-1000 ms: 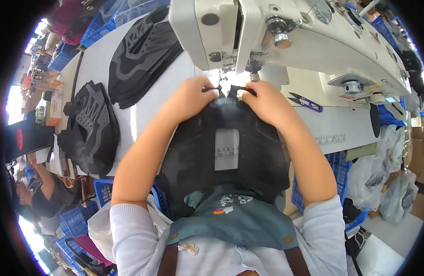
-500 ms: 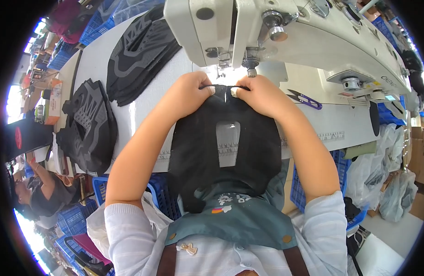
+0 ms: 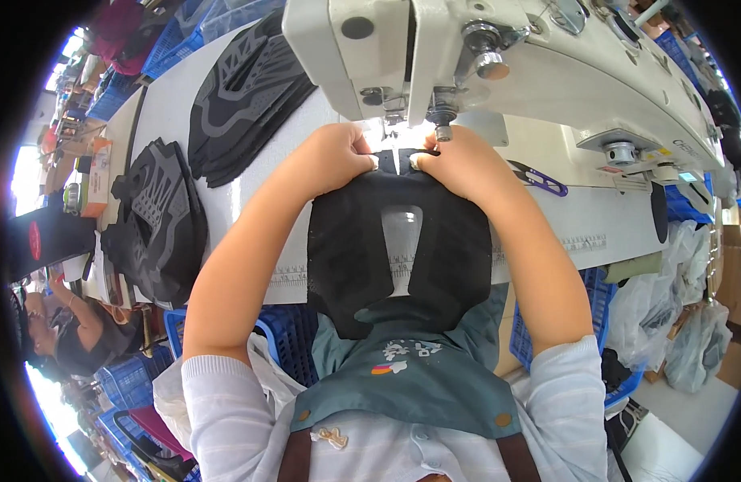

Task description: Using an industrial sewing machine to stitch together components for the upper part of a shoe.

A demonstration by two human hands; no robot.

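Observation:
A black fabric shoe upper [image 3: 350,237] lies before me, its narrow end at the needle area of a white sewing machine [image 3: 507,88]. Its two side flaps hang over the table's front edge onto my apron, with a long opening between them. My left hand [image 3: 338,159] pinches the far left edge of the upper, thumb on top. On the other side of the needle, my right hand [image 3: 455,163] grips the far right edge the same way. The fingertips of both hands are partly hidden under the machine head. Bright lamp light washes out the spot between them.
Purple-handled thread snips [image 3: 539,178] lie right of my right hand. Two stacks of black-grey shoe uppers [image 3: 250,96] [image 3: 157,221] rest on the left of the white table [image 3: 234,201]. Blue baskets [image 3: 286,341] stand below its front edge. At far left a person [image 3: 77,329] sits.
Both hands have kept their grip while the black upper has slid forward under the machine head. Its near flaps now reach less far down my apron.

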